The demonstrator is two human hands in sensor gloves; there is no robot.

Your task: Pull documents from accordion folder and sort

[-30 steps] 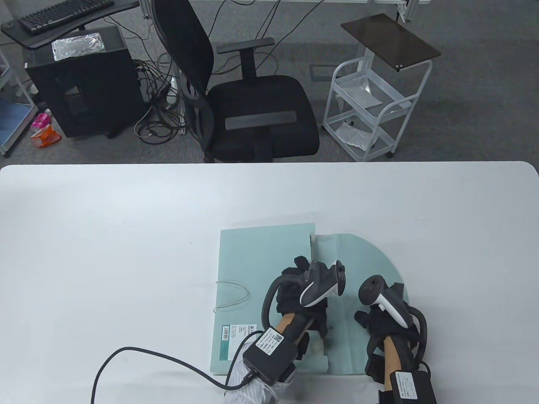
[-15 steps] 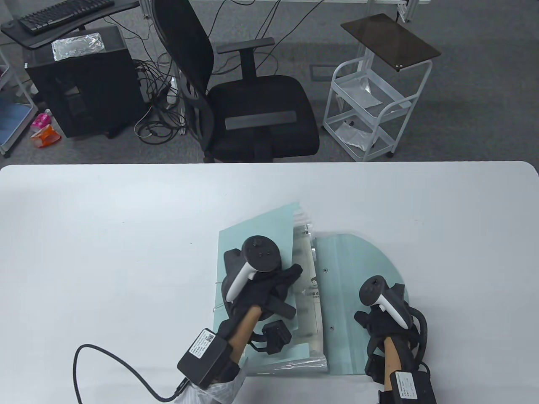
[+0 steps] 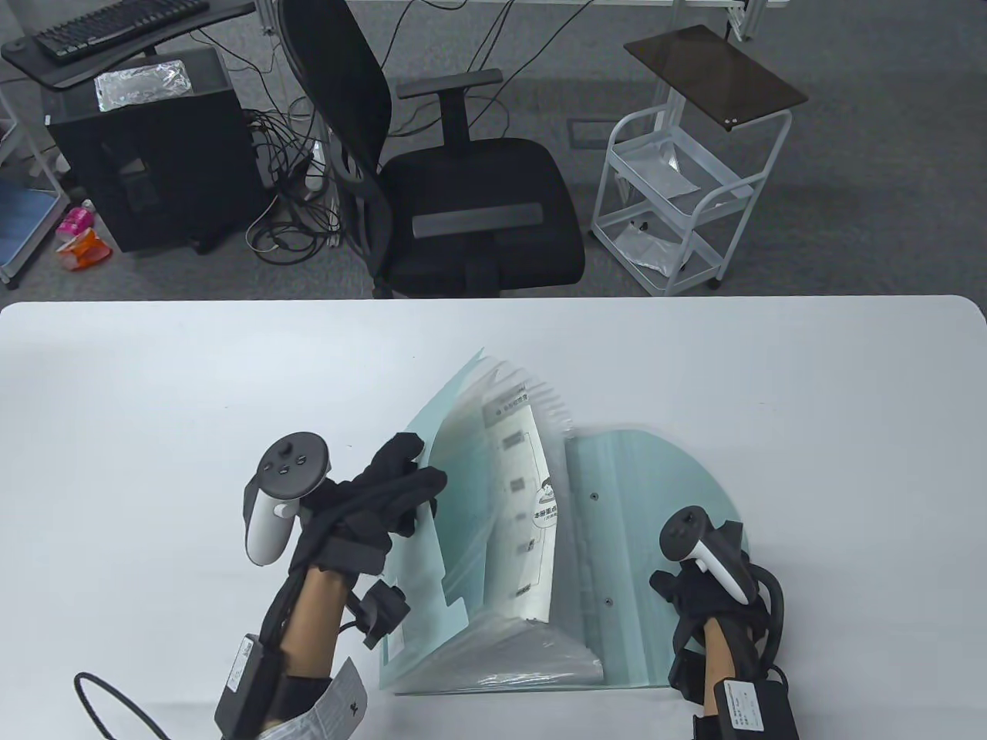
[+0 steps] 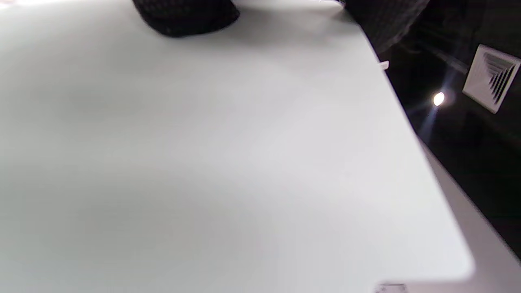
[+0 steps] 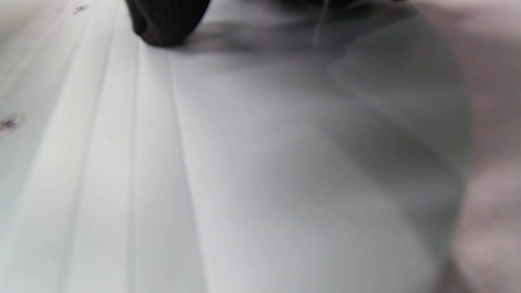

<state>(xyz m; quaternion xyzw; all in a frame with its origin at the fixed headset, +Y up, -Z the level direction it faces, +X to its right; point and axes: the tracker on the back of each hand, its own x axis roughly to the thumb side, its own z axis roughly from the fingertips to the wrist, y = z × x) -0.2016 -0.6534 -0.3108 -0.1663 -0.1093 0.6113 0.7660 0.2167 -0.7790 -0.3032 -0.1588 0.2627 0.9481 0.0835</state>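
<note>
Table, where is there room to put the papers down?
Bare white table lies left of the left hand, and along the far edge behind the accordion folder. A smaller strip lies right of its flap. It is crowded around the folder, between the hands, right hand.

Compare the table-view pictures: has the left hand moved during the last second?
Yes. The left hand has swung leftward, away from the right hand pressing the flap, pulling the folder's front cover open to fan the pockets.
</note>
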